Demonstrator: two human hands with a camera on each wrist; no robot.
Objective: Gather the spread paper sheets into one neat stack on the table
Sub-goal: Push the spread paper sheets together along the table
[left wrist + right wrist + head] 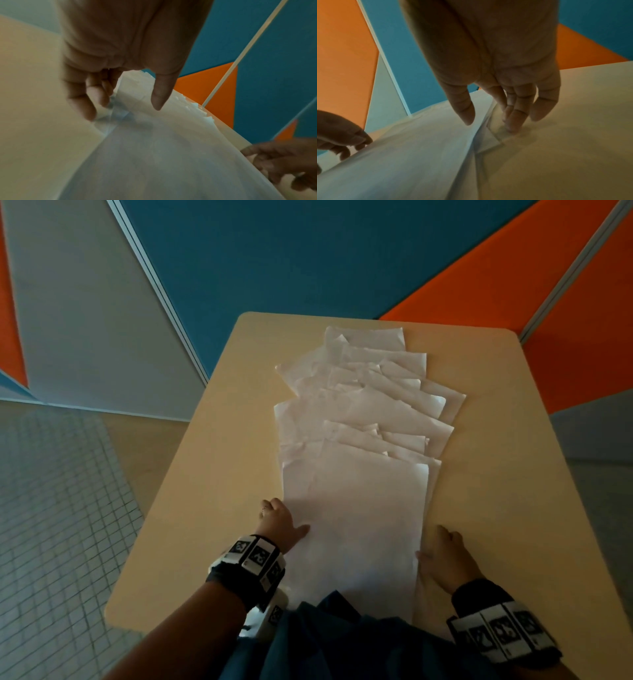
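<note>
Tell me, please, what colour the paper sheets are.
Plain white paper sheets, best seen in the head view.

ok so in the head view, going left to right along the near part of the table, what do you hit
bare table → left hand, thumb on the sheet's left edge → nearest paper sheet → right hand at its right edge → bare table again

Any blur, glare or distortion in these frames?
Head view: dim, wide-angle bend at the table edges, paper sheets soft but readable. Left wrist view: left hand dark and slightly blurred. Right wrist view: right hand soft, fingertips smeared. No glare.
</note>
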